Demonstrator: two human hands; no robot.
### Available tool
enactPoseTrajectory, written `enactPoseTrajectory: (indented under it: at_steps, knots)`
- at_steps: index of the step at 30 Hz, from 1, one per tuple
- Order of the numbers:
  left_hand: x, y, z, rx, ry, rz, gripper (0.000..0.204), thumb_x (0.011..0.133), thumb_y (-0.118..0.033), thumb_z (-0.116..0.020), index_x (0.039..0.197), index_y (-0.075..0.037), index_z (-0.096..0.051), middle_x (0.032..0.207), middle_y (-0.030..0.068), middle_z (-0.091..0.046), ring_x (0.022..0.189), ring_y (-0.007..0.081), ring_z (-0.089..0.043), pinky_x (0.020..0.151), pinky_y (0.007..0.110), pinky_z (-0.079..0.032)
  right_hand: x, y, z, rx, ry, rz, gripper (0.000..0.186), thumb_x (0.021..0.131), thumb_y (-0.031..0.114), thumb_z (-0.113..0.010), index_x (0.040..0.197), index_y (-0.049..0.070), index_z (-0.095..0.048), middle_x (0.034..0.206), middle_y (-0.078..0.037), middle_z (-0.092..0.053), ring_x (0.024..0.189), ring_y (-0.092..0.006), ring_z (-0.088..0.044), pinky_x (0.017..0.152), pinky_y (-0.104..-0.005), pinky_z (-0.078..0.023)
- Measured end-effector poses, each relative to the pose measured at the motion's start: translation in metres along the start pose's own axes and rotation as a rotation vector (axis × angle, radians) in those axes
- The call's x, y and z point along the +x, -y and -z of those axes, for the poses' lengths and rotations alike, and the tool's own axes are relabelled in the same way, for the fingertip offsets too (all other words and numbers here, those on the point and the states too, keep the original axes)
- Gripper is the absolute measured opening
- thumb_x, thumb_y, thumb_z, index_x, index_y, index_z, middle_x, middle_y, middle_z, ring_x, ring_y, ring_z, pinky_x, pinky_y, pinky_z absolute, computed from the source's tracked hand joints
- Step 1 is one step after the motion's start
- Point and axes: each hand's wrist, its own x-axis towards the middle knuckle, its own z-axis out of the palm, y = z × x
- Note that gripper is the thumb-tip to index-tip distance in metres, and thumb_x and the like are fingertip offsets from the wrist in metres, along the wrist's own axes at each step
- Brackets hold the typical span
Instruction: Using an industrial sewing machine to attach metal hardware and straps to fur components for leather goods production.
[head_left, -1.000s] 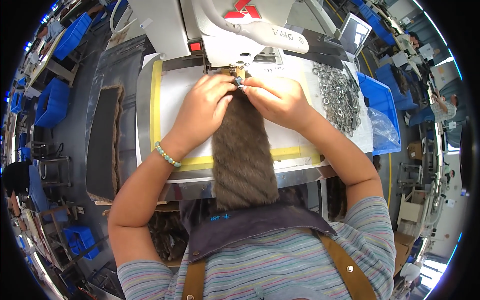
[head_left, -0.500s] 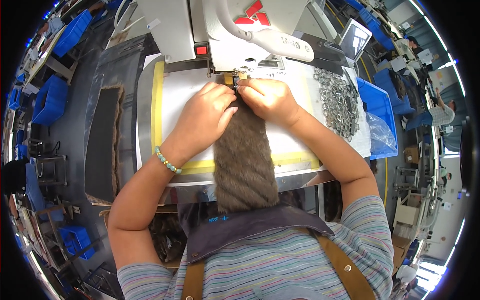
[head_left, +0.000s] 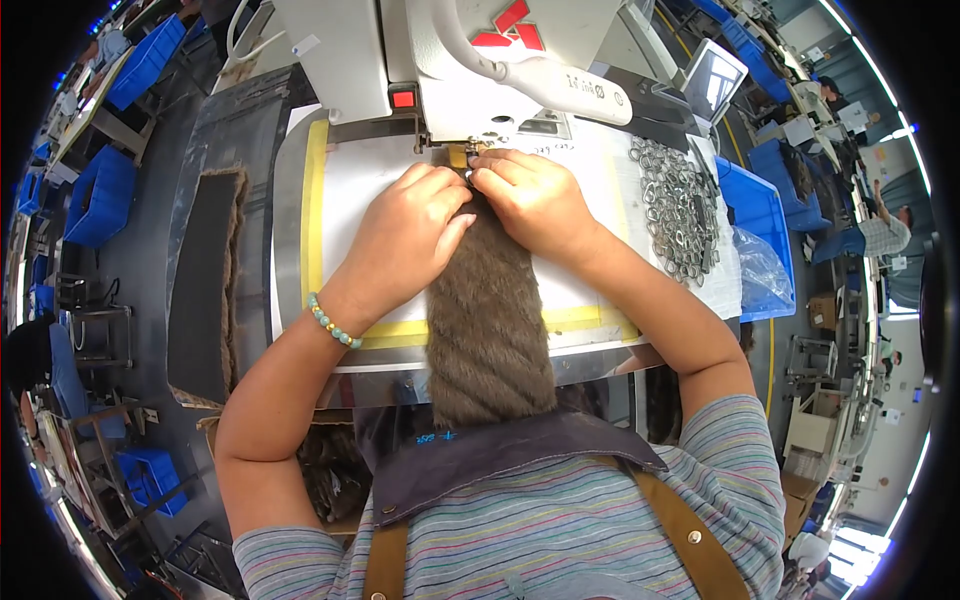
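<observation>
A long brown fur strip lies across the white work surface, its far end narrowing under the head of a sewing machine. My left hand is closed at the left edge of that far end, fingertips pressed on the strip. From the right, my right hand pinches with thumb and forefinger at the same end, where a small shiny metal piece shows between the fingertips; its exact kind cannot be made out. The strip's near end hangs over the table edge toward my dark apron.
Many metal rings and clasps lie in a heap on the right. Beside them is a blue bin with clear plastic. A dark, fur-edged piece rests at left. The machine's white arm hangs above my right hand.
My right hand has shifted slightly left and its fingers have curled closer over the strip's far end. My left hand stays in place.
</observation>
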Motion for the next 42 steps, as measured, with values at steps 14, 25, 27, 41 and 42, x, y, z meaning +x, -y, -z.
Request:
enactPoseTrajectory:
  at_steps: [14, 25, 27, 41, 42]
  knots:
    - [-0.002, -0.001, -0.011, 0.109, -0.026, -0.116, 0.028, 0.092, -0.009, -0.074, 0.116, 0.005, -0.071, 0.123, 0.0173, -0.071, 0.114, 0.0347, -0.066, 0.101, 0.043, -0.054, 0.007, -0.013, -0.012, 0.59, 0.023, -0.811, 0.01, 0.084, 0.013, -0.082, 0.09, 0.004, -0.08, 0.091, -0.011, -0.068, 0.088, -0.0282, -0.067, 0.078, -0.0364, -0.055]
    - [-0.004, -0.004, -0.015, 0.292, 0.064, -0.127, 0.036, 0.092, -0.012, -0.074, 0.123, 0.006, -0.07, 0.132, 0.0186, -0.069, 0.12, 0.0334, -0.064, 0.102, 0.042, -0.052, -0.006, -0.008, 0.003, 0.145, 0.072, -0.181, 0.019, 0.088, 0.009, -0.074, 0.105, 0.003, -0.078, 0.1, -0.01, -0.064, 0.093, -0.0298, -0.065, 0.08, -0.0417, -0.056]
    - [-0.005, -0.005, -0.018, 0.31, 0.053, -0.132, 0.036, 0.092, -0.011, -0.074, 0.123, 0.007, -0.07, 0.133, 0.0186, -0.069, 0.119, 0.0335, -0.064, 0.102, 0.042, -0.052, -0.006, -0.007, 0.003, 0.085, 0.082, -0.142, 0.022, 0.087, 0.008, -0.073, 0.109, 0.002, -0.077, 0.103, -0.01, -0.064, 0.094, -0.0299, -0.064, 0.081, -0.0416, -0.056]
    - [-0.001, -0.009, -0.018, 0.247, 0.034, -0.069, 0.039, 0.09, -0.009, -0.074, 0.125, 0.008, -0.068, 0.132, 0.0184, -0.069, 0.117, 0.0339, -0.064, 0.104, 0.042, -0.053, -0.003, -0.009, 0.017, 0.165, 0.138, -0.193, 0.018, 0.087, 0.007, -0.074, 0.104, 0.003, -0.078, 0.105, -0.008, -0.068, 0.096, -0.0268, -0.069, 0.082, -0.0379, -0.06]
    - [-0.002, -0.009, -0.018, 0.247, 0.028, -0.073, 0.039, 0.09, -0.009, -0.074, 0.125, 0.008, -0.068, 0.132, 0.0182, -0.069, 0.117, 0.0338, -0.064, 0.105, 0.042, -0.053, -0.003, -0.009, 0.016, 0.166, 0.138, -0.193, 0.018, 0.087, 0.007, -0.074, 0.104, 0.003, -0.078, 0.105, -0.008, -0.068, 0.096, -0.0268, -0.069, 0.082, -0.0379, -0.06]
